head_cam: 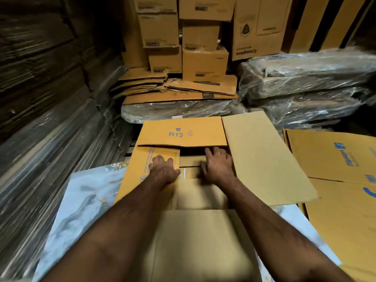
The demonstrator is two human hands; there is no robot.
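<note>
A: Both hands are down on the carton [183, 131], right in the middle of the shot; the left hand [163, 169] lies palm-down on the left flap [142, 159], fingers only slightly bent, gripping nothing.

B: And the right hand [217, 165] is spread flat inside the opening, fingertips just under the far flap marked R13; it presses, it doesn't grip.

A: The right flap [264, 159] lies splayed wide, well clear of that hand; the near flap [203, 241] hangs toward the person, between the forearms.

B: The carton sits on a marbled grey sheet [81, 200]; flattened cartons [335, 159] lie to its right.

A: Behind it are plastic-wrapped bundles [305, 78] and stacked boxes [203, 64]; a wall of cardboard sheets [40, 78] runs along the left.
</note>
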